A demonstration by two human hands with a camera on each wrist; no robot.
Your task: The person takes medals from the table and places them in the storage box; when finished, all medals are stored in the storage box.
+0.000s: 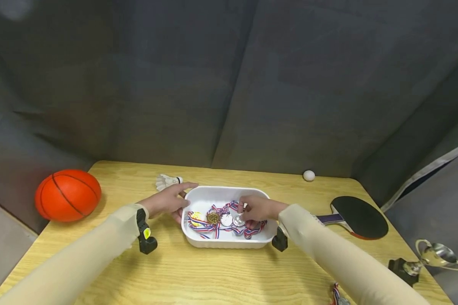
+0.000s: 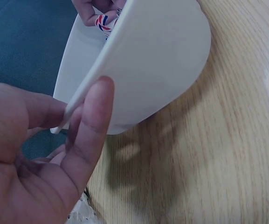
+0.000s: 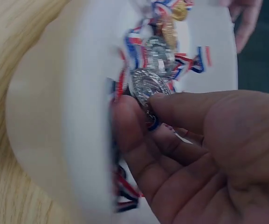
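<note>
Right hand (image 1: 260,208) was inside the white tray (image 1: 210,195), fingers (image 3: 139,135) pinching a silver medal (image 3: 146,83) right at the fingertips. Left hand (image 1: 168,200) had loosely spread fingers (image 2: 90,126) resting against the tray's outer rim on the worktop (image 1: 198,275).

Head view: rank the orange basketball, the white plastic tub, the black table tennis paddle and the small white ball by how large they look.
1. White plastic tub, widest.
2. Orange basketball and black table tennis paddle: similar spread, so unranked.
3. Small white ball, by far the smallest, though farthest from the camera.
</note>
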